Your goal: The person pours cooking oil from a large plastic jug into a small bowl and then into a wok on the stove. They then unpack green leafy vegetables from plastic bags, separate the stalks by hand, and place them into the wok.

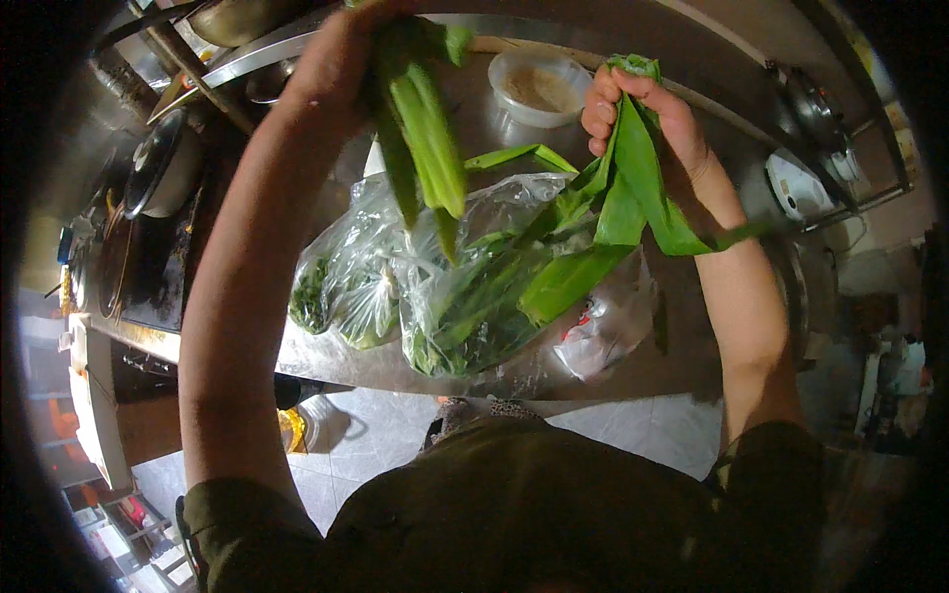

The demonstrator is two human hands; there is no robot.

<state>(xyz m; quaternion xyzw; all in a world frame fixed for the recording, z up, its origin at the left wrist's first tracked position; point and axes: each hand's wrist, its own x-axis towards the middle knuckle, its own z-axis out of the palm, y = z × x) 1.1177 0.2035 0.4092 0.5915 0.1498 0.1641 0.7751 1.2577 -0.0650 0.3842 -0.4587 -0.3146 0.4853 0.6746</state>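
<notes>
Raised at the top of the view, my left hand (371,33) is blurred and partly cut off; a bunch of long green leafy stalks (426,133) hangs beside and below it. Whether its fingers close on that bunch cannot be made out. My right hand (645,104) grips long flat green leaves (630,170) near their upper end, and they drape down over a clear plastic bag (474,326) of leafy greens. Left of that bag is another clear plastic bag (363,289) with greens inside. A loose green leaf (511,156) lies behind the bags.
A translucent plastic bowl (537,89) with brownish contents stands on the metal counter (667,363) behind the bags. To the right of the bags lies a whitish plastic bag (600,337) with red marks. A lidded pot (159,163) stands on the left, and a white appliance (799,185) on the right.
</notes>
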